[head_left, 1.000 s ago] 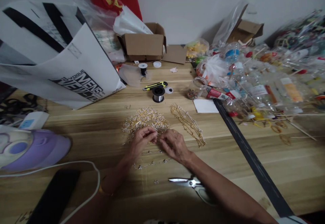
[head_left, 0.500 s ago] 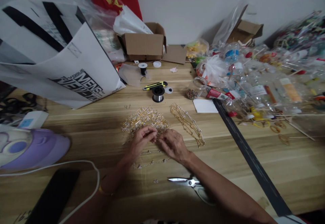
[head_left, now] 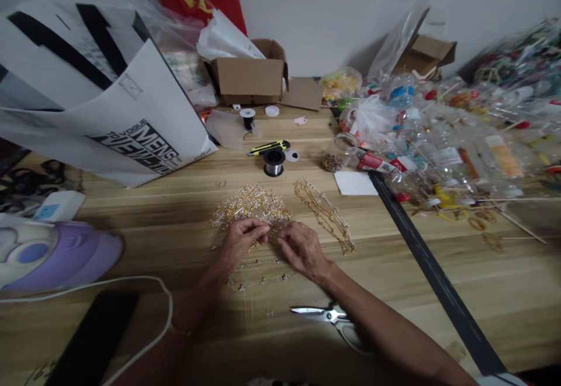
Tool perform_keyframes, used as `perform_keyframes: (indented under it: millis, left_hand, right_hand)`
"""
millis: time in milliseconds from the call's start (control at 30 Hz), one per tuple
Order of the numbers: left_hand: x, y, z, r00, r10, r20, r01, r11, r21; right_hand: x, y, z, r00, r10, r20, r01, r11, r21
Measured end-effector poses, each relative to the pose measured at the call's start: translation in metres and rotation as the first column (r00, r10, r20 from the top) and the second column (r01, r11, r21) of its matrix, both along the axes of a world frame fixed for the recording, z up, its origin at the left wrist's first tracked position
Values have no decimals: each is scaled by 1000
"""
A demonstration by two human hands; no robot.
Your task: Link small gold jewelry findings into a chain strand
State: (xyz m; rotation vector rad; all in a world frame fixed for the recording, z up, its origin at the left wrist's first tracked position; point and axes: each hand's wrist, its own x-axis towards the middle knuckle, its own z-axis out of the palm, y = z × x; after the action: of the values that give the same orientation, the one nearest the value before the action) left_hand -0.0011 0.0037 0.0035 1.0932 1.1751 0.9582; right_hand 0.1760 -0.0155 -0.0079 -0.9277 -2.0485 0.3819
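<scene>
My left hand [head_left: 243, 237] is closed in a pinch at the front edge of a pile of gold and silver beaded pieces [head_left: 249, 204]; what its fingertips hold is too small to make out. Just to its right, my right hand [head_left: 302, 248] has its fingers curled together, and anything between them is hidden. A small gap parts the two hands. Below them lies a silver chain with dark beads [head_left: 263, 281]. Several gold and silver chains [head_left: 324, 214] are stretched out to the right of the pile.
Scissors [head_left: 326, 315] lie beside my right forearm. Beyond the pile are a wire spool [head_left: 274, 163], a yellow cutter [head_left: 268, 148] and a bead jar [head_left: 339, 152]. A black strip [head_left: 433, 269] crosses the right side. At left are a white bag [head_left: 144, 105] and a phone [head_left: 94, 339].
My hands have drawn slightly apart, widening the gap between the fingertips. The whole view has shifted very slightly. The objects on the table lie as before.
</scene>
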Motion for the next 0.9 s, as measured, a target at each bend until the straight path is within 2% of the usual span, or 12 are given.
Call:
perform_keyframes:
  millis: [333,600,767,900]
  left_hand:
    - [0,0,-8,1000,-30,-1,30,999,-27]
    - [2,-2,-2,1000,-4,-15,2,995,-104]
    - [2,-2,-9,996,24,82,-10,987,-163]
    - [3,-4,-10,967,44,250,13,975,-224]
  right_hand:
    - [1,0,0,1000,3,-3,-3,1000,-11]
    - [1,1,-1,1000,3,-3,-3,1000,-3]
    - [1,1,1,999,6,-33,-7,1000,-26]
    - [2,1,1,999,3,-47,-5,999,-47]
